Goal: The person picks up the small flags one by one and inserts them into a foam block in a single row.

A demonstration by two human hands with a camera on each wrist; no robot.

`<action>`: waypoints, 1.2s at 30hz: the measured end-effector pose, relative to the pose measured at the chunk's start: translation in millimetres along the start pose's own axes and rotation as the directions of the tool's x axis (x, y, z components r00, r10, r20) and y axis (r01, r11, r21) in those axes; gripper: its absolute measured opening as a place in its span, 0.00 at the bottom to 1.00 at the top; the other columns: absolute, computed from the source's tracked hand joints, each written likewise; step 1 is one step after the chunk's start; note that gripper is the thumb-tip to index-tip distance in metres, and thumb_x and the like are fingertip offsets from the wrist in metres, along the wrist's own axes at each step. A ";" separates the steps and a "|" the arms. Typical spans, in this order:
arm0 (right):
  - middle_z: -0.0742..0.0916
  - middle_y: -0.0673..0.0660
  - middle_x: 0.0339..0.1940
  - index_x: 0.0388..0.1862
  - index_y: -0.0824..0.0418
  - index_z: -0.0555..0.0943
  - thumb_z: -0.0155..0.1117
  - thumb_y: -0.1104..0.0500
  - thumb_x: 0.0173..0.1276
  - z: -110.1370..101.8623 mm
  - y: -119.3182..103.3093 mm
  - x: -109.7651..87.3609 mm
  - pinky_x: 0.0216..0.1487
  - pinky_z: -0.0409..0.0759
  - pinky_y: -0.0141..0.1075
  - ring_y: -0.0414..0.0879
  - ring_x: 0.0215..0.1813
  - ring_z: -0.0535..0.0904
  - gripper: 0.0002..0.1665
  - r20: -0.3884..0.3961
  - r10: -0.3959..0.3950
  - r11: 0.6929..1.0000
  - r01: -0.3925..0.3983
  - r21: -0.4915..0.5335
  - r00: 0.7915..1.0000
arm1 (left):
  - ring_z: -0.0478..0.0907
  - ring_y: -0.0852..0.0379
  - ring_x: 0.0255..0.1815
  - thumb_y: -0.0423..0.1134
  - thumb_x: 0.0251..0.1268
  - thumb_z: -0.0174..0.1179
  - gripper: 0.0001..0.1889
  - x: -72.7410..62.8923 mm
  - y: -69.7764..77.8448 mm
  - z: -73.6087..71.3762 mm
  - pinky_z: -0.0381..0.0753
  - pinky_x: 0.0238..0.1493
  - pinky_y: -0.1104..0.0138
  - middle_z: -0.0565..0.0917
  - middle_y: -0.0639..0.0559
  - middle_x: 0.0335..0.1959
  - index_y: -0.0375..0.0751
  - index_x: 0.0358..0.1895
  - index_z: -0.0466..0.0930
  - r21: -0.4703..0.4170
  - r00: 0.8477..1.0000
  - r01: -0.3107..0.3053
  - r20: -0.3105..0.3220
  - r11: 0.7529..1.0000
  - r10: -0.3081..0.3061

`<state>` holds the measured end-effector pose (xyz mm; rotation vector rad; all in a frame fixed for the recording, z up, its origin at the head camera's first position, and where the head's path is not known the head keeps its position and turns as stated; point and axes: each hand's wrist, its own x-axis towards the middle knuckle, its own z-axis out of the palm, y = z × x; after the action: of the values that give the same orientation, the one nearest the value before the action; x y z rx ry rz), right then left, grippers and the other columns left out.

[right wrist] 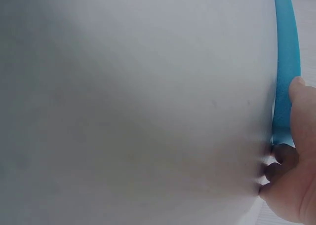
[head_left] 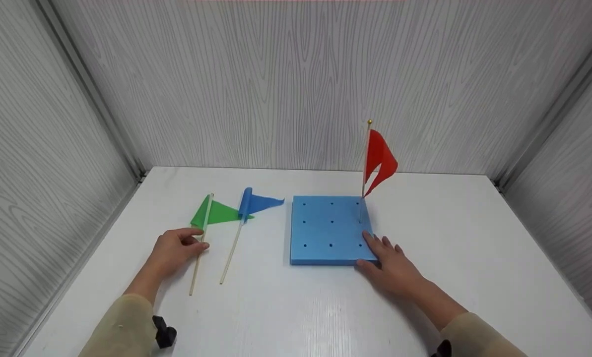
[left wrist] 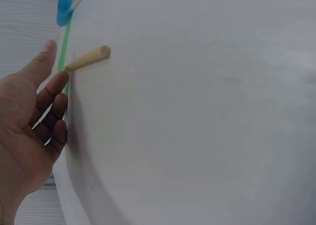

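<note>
In the head view, my left hand [head_left: 176,250] is at the stick of the green flag [head_left: 221,213], which lies on the table. Its thumb and fingers are either side of the stick [left wrist: 91,58], with the thumb apart from it in the left wrist view. Just right lies a blue flag [head_left: 263,202], overlapping the green one's tip. My right hand [head_left: 392,265] rests against the near right corner of a blue board [head_left: 318,233] with rows of holes, thumb at its front edge. A red flag [head_left: 382,161] stands upright in one of the board's right-hand holes.
The white table [head_left: 256,317] is enclosed by pale wood-grain panels at the back [head_left: 286,89], left [head_left: 32,163] and right [head_left: 568,188]. The red flag's pole, topped by a gold ball [head_left: 369,121], rises high above the board.
</note>
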<state>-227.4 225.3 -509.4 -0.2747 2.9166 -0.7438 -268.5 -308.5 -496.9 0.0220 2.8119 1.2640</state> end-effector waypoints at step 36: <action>0.60 0.63 0.87 0.90 0.45 0.51 0.54 0.26 0.77 -2.0 -0.5 -1.8 0.80 0.50 0.68 0.68 0.86 0.47 0.52 0.017 0.019 1.000 -0.019 0.000 1.000 | 0.79 0.44 0.54 0.38 0.72 0.71 0.18 3.4 10.7 -1.9 0.79 0.55 0.51 0.85 0.39 0.53 0.37 0.61 0.87 0.129 0.995 -0.004 0.096 0.992 -0.008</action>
<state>-225.8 226.2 -507.3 -0.2518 2.8985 -0.7354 -272.1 -302.6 -487.8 0.0836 2.8046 1.0485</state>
